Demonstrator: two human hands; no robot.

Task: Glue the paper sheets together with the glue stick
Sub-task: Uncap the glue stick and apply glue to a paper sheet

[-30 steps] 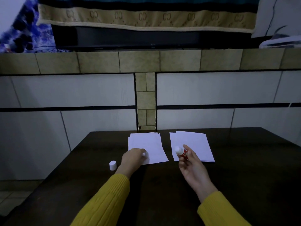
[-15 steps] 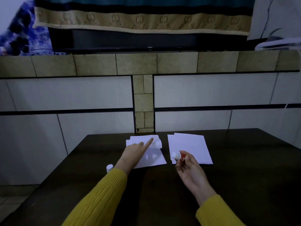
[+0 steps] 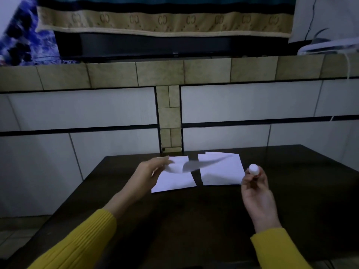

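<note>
Two small stacks of white paper lie on the dark table (image 3: pixel 194 220): a left stack (image 3: pixel 174 181) and a right stack (image 3: pixel 221 171). My left hand (image 3: pixel 149 175) pinches one sheet (image 3: pixel 194 165) by its left edge and holds it in the air, bent and blurred, stretching rightward over both stacks. My right hand (image 3: pixel 256 189) grips the open glue stick (image 3: pixel 253 169) upright, its white tip up, just right of the right stack.
A tiled wall and ledge (image 3: pixel 174 72) rise behind the table. A dark television (image 3: pixel 171 45) under a patterned cloth stands on the ledge. The table's left edge drops to a tiled floor (image 3: pixel 17 235). The glue cap is out of sight.
My left hand has lifted a sheet off the left stack and swung it to the right. My right hand has moved right with the glue stick. The camera has shifted.
</note>
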